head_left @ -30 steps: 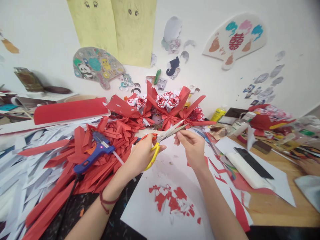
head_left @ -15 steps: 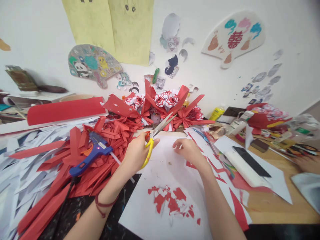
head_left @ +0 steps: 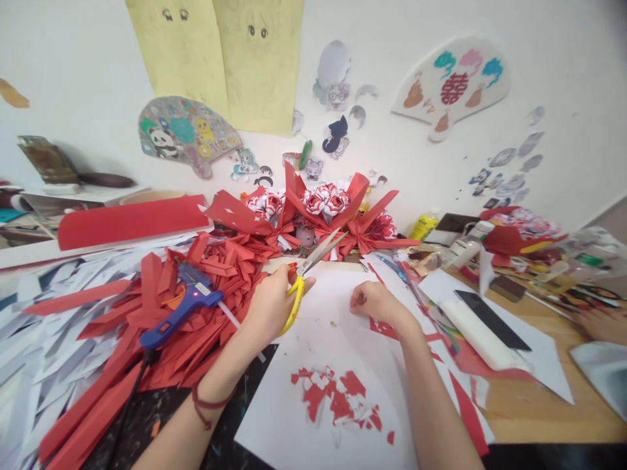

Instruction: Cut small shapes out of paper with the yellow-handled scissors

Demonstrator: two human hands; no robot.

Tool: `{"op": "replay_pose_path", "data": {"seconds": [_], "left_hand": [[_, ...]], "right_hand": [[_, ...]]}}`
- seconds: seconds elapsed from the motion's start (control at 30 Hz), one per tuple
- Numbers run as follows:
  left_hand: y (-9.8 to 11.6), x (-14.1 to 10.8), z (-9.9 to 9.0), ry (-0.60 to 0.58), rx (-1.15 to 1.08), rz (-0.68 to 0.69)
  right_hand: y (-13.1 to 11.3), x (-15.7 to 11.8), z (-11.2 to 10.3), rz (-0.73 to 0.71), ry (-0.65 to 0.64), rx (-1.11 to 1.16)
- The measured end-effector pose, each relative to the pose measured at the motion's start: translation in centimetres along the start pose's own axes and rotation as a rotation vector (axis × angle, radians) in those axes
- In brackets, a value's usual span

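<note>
In my left hand (head_left: pixel 273 300) is a pair of scissors (head_left: pixel 296 301) with yellow handles, its blades pointing up and to the right, slightly parted. My right hand (head_left: pixel 376 304) hovers over the right side of a white paper sheet (head_left: pixel 274 411), fingers curled in and fingertips drawn together. Nothing shows between them. A piece of red patterned paper (head_left: pixel 383 328) lies just below that hand. Torn red and white paper scraps (head_left: pixel 340 401) are heaped on the sheet nearer to me, between my forearms.
Left of the sheet, a blue glue gun (head_left: pixel 183 307) rests on folded red paper strips (head_left: pixel 196 356), beside many white strips (head_left: pixel 34 339). Red-and-white paper flowers (head_left: pixel 326 199) stand against the wall. On the right are a black phone (head_left: pixel 492 320) and another person's hand (head_left: pixel 600 323).
My right hand has moved slightly right and down, its fingers curling closer together. My left hand still grips the scissors. The whole view has shifted a little.
</note>
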State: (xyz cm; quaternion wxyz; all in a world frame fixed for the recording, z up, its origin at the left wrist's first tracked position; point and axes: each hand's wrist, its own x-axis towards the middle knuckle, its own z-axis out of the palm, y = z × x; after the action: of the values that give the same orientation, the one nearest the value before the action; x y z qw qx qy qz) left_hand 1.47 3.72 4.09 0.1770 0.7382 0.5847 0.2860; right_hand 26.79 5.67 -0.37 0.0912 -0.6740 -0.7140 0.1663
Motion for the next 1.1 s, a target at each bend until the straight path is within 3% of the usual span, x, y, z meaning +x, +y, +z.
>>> {"op": "replay_pose_path", "data": {"seconds": [0.63, 1.1], "left_hand": [[0.09, -0.21, 0.18, -0.010, -0.013, 0.004], [0.05, -0.19, 0.30, -0.023, 0.016, 0.031]], "right_hand": [[0.51, -0.28, -0.28, 0.055, 0.076, 0.009], [0.47, -0.29, -0.19, 0.041, 0.035, 0.037]]}}
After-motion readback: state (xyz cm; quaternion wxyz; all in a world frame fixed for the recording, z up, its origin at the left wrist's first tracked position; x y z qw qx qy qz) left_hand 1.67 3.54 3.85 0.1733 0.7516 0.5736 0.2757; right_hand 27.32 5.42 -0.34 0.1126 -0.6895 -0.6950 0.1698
